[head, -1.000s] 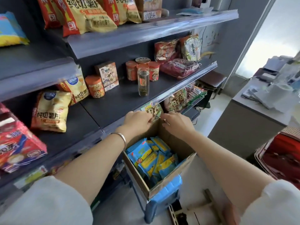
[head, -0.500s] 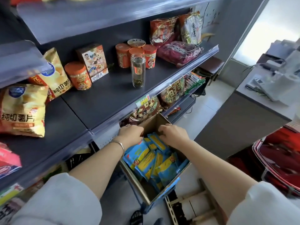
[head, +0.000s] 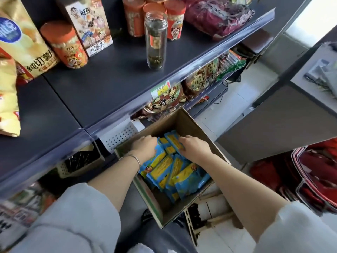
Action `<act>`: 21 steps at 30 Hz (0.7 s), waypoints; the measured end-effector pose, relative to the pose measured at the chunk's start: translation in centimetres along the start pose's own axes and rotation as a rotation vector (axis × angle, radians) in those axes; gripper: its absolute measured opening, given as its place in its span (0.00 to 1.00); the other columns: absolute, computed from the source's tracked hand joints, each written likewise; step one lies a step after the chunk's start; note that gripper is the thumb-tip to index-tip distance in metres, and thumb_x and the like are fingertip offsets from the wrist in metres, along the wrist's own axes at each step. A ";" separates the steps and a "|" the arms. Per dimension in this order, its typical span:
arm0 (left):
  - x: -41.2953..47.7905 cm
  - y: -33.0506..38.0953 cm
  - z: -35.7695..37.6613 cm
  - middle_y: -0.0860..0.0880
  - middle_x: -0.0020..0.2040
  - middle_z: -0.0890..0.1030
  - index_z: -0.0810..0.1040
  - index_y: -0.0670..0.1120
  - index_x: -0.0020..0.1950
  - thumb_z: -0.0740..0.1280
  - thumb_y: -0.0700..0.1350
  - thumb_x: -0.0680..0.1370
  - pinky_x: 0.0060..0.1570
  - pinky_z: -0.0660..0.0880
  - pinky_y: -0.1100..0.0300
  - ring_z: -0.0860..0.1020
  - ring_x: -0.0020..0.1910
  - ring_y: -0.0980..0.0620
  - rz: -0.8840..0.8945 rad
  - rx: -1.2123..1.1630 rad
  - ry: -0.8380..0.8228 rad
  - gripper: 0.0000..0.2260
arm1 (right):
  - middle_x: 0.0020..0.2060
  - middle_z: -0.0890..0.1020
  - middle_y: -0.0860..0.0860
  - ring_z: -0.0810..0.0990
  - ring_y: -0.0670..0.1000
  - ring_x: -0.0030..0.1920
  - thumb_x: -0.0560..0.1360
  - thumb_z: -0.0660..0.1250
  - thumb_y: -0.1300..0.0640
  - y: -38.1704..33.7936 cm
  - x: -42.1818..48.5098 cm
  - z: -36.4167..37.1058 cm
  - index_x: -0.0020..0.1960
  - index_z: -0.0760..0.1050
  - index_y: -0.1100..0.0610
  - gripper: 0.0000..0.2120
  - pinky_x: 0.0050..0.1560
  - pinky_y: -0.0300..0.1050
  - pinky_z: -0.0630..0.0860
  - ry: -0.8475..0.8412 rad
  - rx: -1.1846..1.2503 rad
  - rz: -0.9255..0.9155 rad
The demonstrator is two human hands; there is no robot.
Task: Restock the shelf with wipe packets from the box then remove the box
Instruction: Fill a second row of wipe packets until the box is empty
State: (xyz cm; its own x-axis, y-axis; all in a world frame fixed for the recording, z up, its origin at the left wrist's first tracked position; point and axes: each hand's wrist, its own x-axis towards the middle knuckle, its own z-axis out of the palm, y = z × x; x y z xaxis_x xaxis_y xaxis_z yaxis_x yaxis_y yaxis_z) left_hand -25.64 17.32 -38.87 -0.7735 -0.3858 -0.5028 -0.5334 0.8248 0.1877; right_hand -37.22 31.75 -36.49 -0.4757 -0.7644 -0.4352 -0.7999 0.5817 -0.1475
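The wipe packets (head: 170,170) stand loosely heaped on edge in the open cardboard box (head: 193,125). The box sits low in front of the shelf (head: 102,88), below its front lip. Both hands are down inside the box at its far end. The right hand (head: 195,148) has its fingers (head: 182,140) curled over the top edge of the rearmost packets, touching them. The left hand (head: 144,147) is pressed in beside the same packets, but its fingers are buried among them, so I cannot tell whether they are clamped on anything.

The packets look like soft, glossy film pouches. I judge them light, pliable and probably slick, so they may slide against each other if lifted as a loose stack. A few squeezed flat between the two palms, or pinched across their broad faces, should hold better than a grip on one sealed edge. They are not fragile. The bare shelf front near the glass jar (head: 156,39) offers room, though the jar could be knocked.
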 end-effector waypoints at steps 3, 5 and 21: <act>0.4 -0.1 1.5 0.45 0.59 0.74 0.71 0.45 0.61 0.62 0.43 0.79 0.49 0.73 0.49 0.74 0.58 0.43 -0.083 -0.042 0.016 0.11 | 0.57 0.75 0.53 0.76 0.58 0.56 0.79 0.60 0.51 0.7 0.8 1.0 0.65 0.69 0.52 0.15 0.47 0.50 0.75 -0.037 -0.003 -0.034; 0.4 0.1 2.5 0.45 0.59 0.73 0.69 0.45 0.62 0.63 0.41 0.78 0.47 0.74 0.49 0.75 0.57 0.43 -0.143 -0.057 0.042 0.13 | 0.58 0.75 0.53 0.76 0.58 0.57 0.79 0.60 0.51 1.2 1.2 1.8 0.66 0.69 0.51 0.16 0.49 0.51 0.76 -0.070 -0.003 -0.056; -1.1 0.7 1.7 0.44 0.57 0.78 0.67 0.45 0.62 0.62 0.44 0.80 0.44 0.70 0.52 0.76 0.57 0.42 -0.290 -0.011 0.243 0.12 | 0.59 0.76 0.53 0.77 0.56 0.57 0.79 0.60 0.53 1.6 2.8 3.4 0.64 0.72 0.53 0.14 0.49 0.50 0.77 -0.159 -0.006 -0.232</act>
State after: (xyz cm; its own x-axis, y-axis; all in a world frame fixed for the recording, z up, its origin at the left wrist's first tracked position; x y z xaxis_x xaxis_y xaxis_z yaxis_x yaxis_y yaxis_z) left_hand -24.63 19.05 -39.64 -0.6477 -0.6906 -0.3219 -0.7448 0.6629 0.0766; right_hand -38.59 31.47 -40.92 -0.2164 -0.8237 -0.5241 -0.8832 0.3939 -0.2544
